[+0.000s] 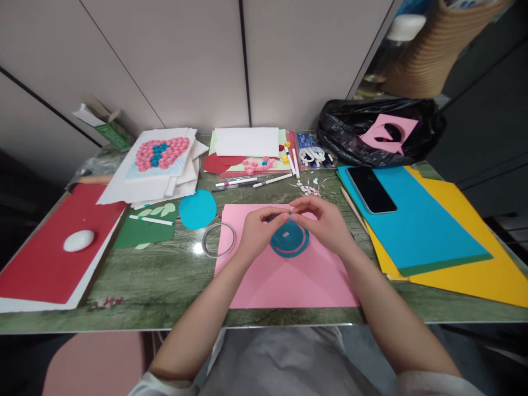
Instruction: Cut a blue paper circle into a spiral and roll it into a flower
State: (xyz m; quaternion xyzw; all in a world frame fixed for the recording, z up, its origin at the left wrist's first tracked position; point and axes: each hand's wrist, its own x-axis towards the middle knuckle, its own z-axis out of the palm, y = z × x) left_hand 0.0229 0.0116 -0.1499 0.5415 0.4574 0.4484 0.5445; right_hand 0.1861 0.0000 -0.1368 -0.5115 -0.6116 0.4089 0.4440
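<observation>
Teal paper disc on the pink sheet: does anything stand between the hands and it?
Nothing visible does. The left hand and right hand meet over the far edge of the teal paper disc; the clear ring lies apart, to its left.

Fingers point(268, 217) hide the teal disc point(289, 242) in part (anything pinched is too small to tell).

White sleeves point(153, 385), grey clothing point(280, 360)

My hands: two, left hand point(258, 232) and right hand point(326, 224).
Teal discs point(197, 209): two.
Pink sheet point(289, 278) before me: one.
Phone point(371, 188): one.
Tape ring point(218, 240): one.
Black bag point(363, 137): one.
Red sheet point(45, 258): one.
White oval piece point(78, 240): one.
Blue sheet point(416, 225): one.
Pompom collage point(160, 153): one.
Table point(165, 275): one.
</observation>
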